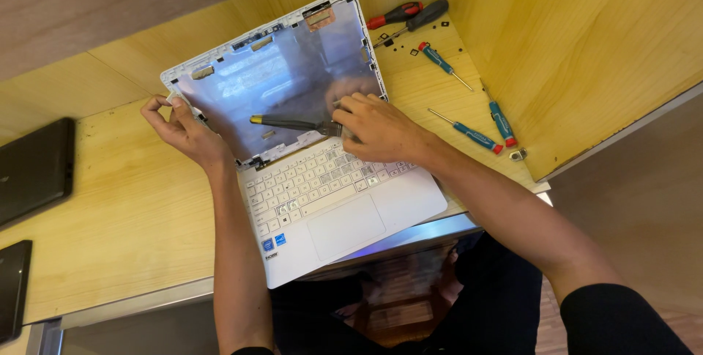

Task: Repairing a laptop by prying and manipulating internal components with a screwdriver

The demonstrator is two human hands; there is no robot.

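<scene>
White laptop (322, 201) sits open on the wooden desk (124, 216), near edge hanging slightly over the desk front. The screen panel is out; the bare lid shell (285, 69) lies back flat toward the far wall, silvery inside, white rim.

Left hand (183, 129) is at the left edge of the lid shell, near the hinge corner. Fingers curled, thumb and fingertips pinching the white rim there. Can't tell whether it also holds a small part.

Right hand (377, 129) is over the hinge line at the right side of the keyboard (322, 175), fingers closed around the handle of a tool (289, 123). The tool has a dark shaft with a yellowish tip and lies across the lower part of the lid shell, tip pointing left. Heel of the hand rests on the keys.

Touchpad (346, 227) is near, below the keyboard. Small stickers on the left palm rest.

Far right of the laptop: a red-and-black screwdriver (395, 14) and a dark-handled screwdriver (419, 18) side by side at the far wall, with small dark screws (410, 41) scattered just beside them. Three blue-handled precision screwdrivers (474, 135) lie spread on the desk to the right, well apart from the hands.

Left edge of view: two dark flat devices (33, 172) on the desk, one far, one near.
</scene>
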